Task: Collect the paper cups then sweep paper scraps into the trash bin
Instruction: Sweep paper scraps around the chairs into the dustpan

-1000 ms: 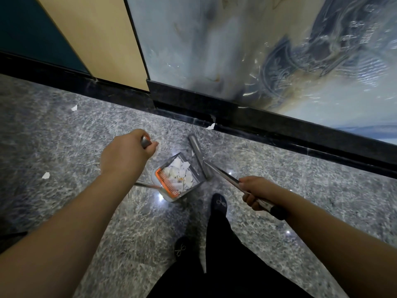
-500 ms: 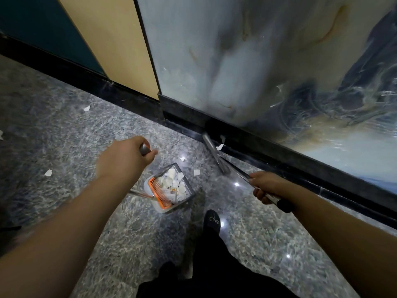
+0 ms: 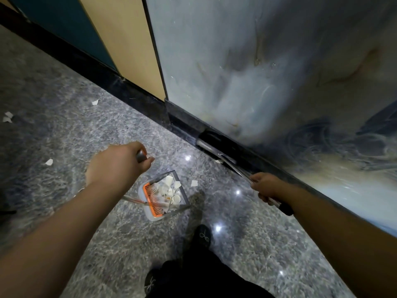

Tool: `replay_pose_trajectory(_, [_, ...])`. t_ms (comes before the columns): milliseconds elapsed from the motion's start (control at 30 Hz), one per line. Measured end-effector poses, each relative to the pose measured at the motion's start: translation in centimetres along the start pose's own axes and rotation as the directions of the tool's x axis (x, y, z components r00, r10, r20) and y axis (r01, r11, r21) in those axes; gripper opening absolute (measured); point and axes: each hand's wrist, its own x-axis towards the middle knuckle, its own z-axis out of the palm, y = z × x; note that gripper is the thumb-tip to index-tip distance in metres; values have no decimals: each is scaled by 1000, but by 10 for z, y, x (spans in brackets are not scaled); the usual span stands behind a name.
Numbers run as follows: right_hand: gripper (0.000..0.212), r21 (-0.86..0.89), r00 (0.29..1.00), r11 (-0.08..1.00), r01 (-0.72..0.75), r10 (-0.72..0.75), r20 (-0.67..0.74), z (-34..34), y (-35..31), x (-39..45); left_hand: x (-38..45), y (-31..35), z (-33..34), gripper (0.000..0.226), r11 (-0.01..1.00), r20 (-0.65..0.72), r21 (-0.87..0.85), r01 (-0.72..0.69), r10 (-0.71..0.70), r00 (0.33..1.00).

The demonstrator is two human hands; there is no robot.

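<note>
My left hand (image 3: 117, 163) grips the top of the dustpan's long handle. Below it the grey dustpan (image 3: 164, 196), with an orange comb edge, holds several white paper scraps. My right hand (image 3: 265, 186) grips the metal broom handle (image 3: 277, 204). The broom head (image 3: 211, 145) lies against the black skirting at the foot of the wall. One white scrap (image 3: 219, 161) lies beside the broom head and another scrap (image 3: 194, 183) sits just right of the dustpan.
More scraps lie on the grey speckled floor: one far scrap (image 3: 95, 102), two at the left edge (image 3: 7, 117) and one nearer (image 3: 49, 161). A marble wall panel (image 3: 257, 72) rises on the right. My dark shoes (image 3: 202, 235) stand below the dustpan.
The broom head has moved away from the dustpan to the skirting by the wall. My view has shifted right and closer to the wall. The dustpan stays hanging from my left hand.
</note>
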Motion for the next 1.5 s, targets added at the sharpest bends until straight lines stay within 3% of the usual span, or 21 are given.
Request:
replay_pose_trajectory(233, [42,-11,998,999,-52,51,-43,15,9,23,2,5,1,25,1000,-18,-24,1,-1,1000])
replay_pose_trajectory(367, [27,47,997,996,-75,74,22,28,20,20,-2,3,0,26,1000,-35,-22,10,-10,999])
replay_pose_trajectory(567, [28,-61,983,995,-85,93,158,39,4,-2,-2,1,2,26,1000,-49,20,8,-7,999])
replay_pose_trajectory(867, [23,221,960,965,-145,83,268,77,8,-53,-9,-11,5,26,1000,-62,0,-9,9,998])
replay_pose_trajectory(1000, [18,310,971,941,-136,64,231,95,6,-67,-20,-25,7,27,999,-73,-43,-23,20,997])
replay_pose_trajectory(1167, [35,358,993,929,-93,60,102,104,7,-64,-33,-45,2,25,991,-3,-131,-8,7,1000])
replay_pose_trajectory(1267, [25,370,997,926,-80,65,51,103,-1,-56,-40,-54,-4,24,988,12,-153,4,-2,1000])
replay_pose_trajectory(1500, [23,205,992,971,-125,116,52,117,-13,-23,-41,-71,-10,25,995,38,-92,-49,53,998])
